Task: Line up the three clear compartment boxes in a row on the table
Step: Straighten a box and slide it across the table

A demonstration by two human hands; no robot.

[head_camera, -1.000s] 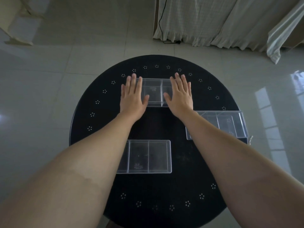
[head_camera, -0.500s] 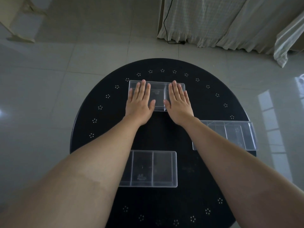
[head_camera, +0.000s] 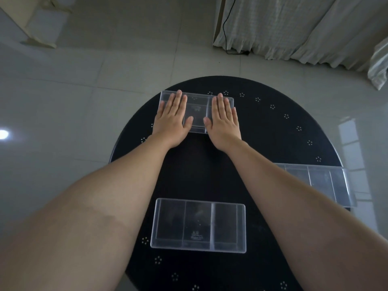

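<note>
Pale glossy tiled floor [head_camera: 88, 97] fills the room on every side, with a white checked curtain [head_camera: 294, 28] hanging along the far right and a thin black cable [head_camera: 224, 24] trailing down its left edge. On that floor stands the round black table with small white dot clusters around its rim [head_camera: 273, 127], and all three boxes are on it.

Two bare forearms reach out from the bottom corners across the tabletop. Nearest the camera, between the arms, lies the near clear plastic three-compartment box [head_camera: 199, 225], flat and square to the viewer, touched by nothing. Off to the right, the right clear plastic compartment box [head_camera: 323, 183] sits at the table's right edge, its outer end looking as if it juts past the rim; the right forearm crosses in front of its near left part. It is well apart from the other two.

At the far side, slightly left of centre, is the far clear plastic compartment box [head_camera: 198, 110], tilted a little so its right end sits lower in the picture. The left hand [head_camera: 172, 118] lies palm down over its left part, fingers straight and together, thumb spread inward. The right hand [head_camera: 223, 120] lies palm down over its right part in the same flat pose. Neither hand curls around anything; both simply press flat on top of the box.
</note>
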